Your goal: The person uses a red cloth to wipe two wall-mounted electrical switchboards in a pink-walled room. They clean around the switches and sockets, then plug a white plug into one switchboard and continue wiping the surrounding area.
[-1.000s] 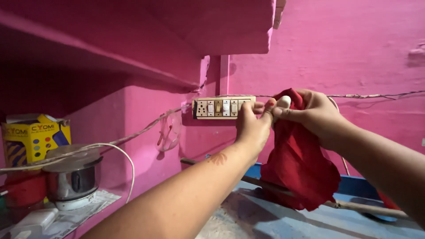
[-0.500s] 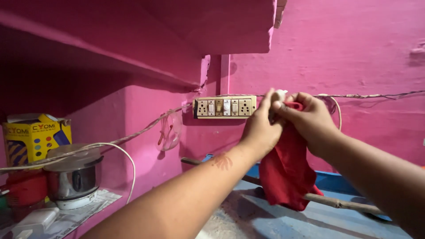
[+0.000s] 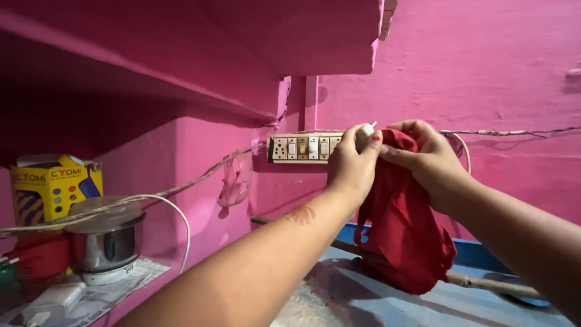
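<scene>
My left hand [image 3: 351,166] grips a small white plug [image 3: 365,129] just in front of the right end of a cream switch and socket board [image 3: 302,148] on the pink wall. The hand covers the board's right socket. My right hand [image 3: 426,157] holds a red cloth [image 3: 405,230] against the plug; the cloth hangs down from my fingers. A white cord [image 3: 463,151] loops behind my right hand.
A pink shelf [image 3: 181,60] juts out overhead. At the left stand a steel mixer jar [image 3: 106,245], a yellow box [image 3: 54,188] and a white charger [image 3: 51,300]. Wires [image 3: 181,188] run along the wall. A stick [image 3: 478,280] lies over a blue surface [image 3: 393,303].
My hands shifted right off the board, uncovering its right socket, then came back left over it. The plug is now turned with its pins up, and the cloth bunches more around it.
</scene>
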